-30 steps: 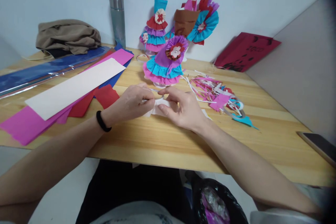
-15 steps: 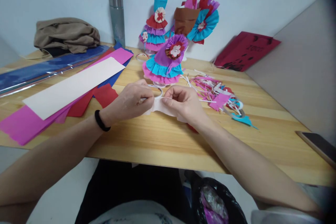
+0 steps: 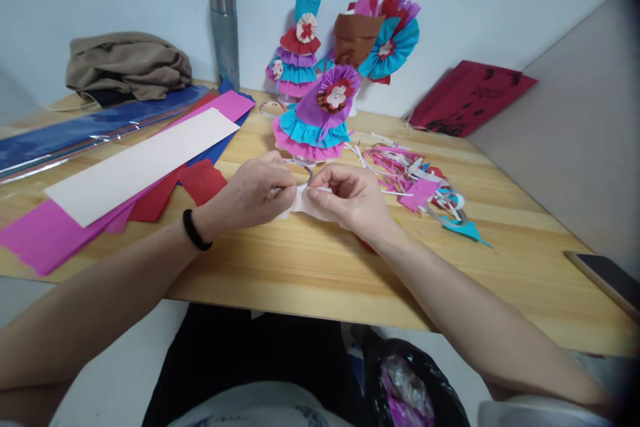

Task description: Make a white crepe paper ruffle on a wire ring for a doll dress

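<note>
The right hand (image 3: pixel 357 200), spread a second ago, pinches the white paper (image 3: pixel 304 205) whose left end the left hand (image 3: pixel 256 190) grips, seemingly steadying it.

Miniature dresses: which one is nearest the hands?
The purple dress with turquoise and pink ruffles, just beyond the left hand and right hand; the others, such as the turquoise-topped tiered dress, stand farther back.

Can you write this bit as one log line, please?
left hand: holding white paper | right hand: pinching same paper | beyond hands: purple dress | right side: scraps
</note>
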`<state>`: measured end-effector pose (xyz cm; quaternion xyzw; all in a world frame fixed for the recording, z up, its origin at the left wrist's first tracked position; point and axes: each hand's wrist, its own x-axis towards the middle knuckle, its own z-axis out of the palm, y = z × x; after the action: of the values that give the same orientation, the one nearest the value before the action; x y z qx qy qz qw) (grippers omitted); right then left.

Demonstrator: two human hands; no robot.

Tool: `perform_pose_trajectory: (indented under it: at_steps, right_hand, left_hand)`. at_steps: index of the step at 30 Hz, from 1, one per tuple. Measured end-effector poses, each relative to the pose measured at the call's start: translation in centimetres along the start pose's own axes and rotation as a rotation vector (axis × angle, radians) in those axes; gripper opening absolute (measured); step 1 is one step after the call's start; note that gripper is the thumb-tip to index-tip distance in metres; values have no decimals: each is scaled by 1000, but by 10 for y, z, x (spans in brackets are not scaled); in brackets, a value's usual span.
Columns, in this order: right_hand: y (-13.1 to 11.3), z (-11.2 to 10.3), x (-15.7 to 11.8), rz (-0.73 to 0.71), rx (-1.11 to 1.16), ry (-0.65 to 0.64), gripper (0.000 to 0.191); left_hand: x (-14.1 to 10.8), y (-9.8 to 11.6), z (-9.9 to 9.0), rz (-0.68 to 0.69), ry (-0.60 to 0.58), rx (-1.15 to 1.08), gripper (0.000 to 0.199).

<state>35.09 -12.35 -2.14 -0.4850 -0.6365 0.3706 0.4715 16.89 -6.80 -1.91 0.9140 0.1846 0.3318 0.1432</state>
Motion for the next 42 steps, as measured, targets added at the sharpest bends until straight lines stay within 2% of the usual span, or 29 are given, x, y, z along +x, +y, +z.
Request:
perform_pose_trajectory:
  at_steps: [15,22,26,30,37,42]
  right_hand:
    - [2,1,0,78,112,11,30]
    - [7,-3,2,126,144,-148,25]
    - [7,-2,1,147,178,-146,25]
    - [6,1,1,153,199,-128,26]
    - [2,0,-1,148,191,-157,25]
    - [-2,-10,-1,55,-7,-75,28]
  left_hand:
    - [0,4,-3,35,-58,-58,27]
    - [0,2,-3,55,-84,-82,29]
    - [0,4,-5,-3,-84,-116,33]
    - [-1,4,-3,-39,-55,-162,31]
    - [-1,-3,5,-9,32,-118,30]
    - [-1,-9,3,9,117,-15,29]
